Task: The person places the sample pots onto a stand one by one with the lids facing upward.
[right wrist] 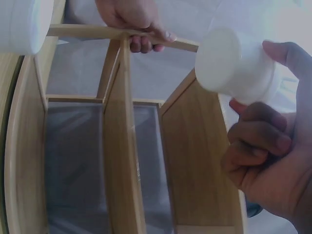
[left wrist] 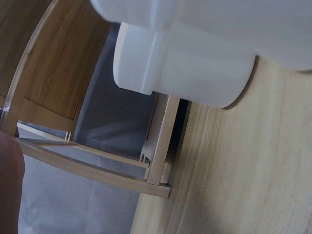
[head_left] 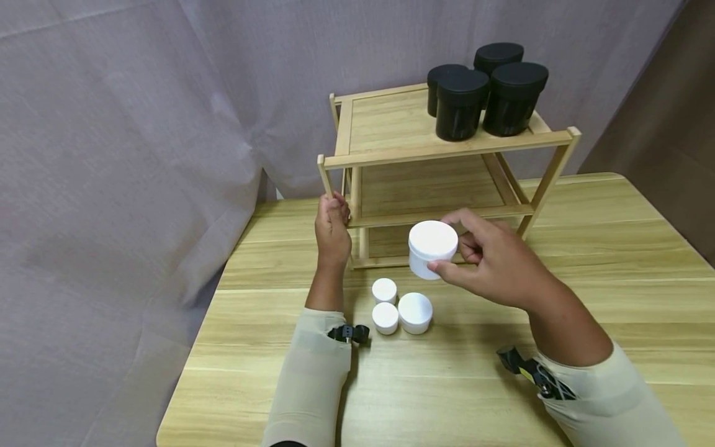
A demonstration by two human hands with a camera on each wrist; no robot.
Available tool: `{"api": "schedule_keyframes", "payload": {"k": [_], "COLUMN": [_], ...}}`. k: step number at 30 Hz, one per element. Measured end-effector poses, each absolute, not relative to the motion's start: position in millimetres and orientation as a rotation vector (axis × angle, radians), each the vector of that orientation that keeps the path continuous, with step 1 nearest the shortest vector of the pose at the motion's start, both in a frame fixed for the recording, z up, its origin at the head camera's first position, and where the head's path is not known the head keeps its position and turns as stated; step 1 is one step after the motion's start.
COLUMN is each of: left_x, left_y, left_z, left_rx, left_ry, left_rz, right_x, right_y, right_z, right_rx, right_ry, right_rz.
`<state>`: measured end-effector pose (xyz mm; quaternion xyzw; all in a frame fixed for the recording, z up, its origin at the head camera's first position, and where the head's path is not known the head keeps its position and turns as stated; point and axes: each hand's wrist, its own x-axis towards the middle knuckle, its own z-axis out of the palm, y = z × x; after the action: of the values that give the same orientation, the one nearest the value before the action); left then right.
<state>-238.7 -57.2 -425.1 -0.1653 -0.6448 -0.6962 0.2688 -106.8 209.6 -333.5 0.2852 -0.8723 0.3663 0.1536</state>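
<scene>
My right hand (head_left: 494, 261) pinches a white lidded jar (head_left: 432, 248) between thumb and index finger, with the other fingers folded. The jar is held in the air in front of the wooden shelf rack (head_left: 385, 127); the right wrist view shows its smooth side and the curled fingers (right wrist: 256, 129). At the rack's left front post, my left hand (head_left: 333, 233) grips the wood near the middle tier. Below the held jar, a larger white jar (head_left: 415, 313) stands on the table beside two small white jars (head_left: 385, 318).
Several black lidded tubs (head_left: 460, 105) are grouped at the right end of the rack's top tier. The rack stands on a light wooden table (head_left: 268, 347), and a grey cloth (head_left: 139, 186) hangs behind and to the left.
</scene>
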Motion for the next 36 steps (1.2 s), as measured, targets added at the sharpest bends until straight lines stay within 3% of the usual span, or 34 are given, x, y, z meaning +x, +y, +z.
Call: {"api": "schedule_keyframes", "payload": {"k": [17,36], "left_x": [-239.9,-239.6], "left_y": [-56.3,-59.7], "left_z": [-426.5,-427.6], "left_rx": [-0.456,-0.487], "left_ry": [-1.742,-1.729], "left_rz": [-1.874,-1.863], "right_x": [-89.4,-98.9], "right_y": [196.5,181.7], "right_z": [-327.7,-318.8], "right_rx": [0.516,0.453], "right_ry": [-2.342,-2.159], "right_rz": [0.831,0.704]}}
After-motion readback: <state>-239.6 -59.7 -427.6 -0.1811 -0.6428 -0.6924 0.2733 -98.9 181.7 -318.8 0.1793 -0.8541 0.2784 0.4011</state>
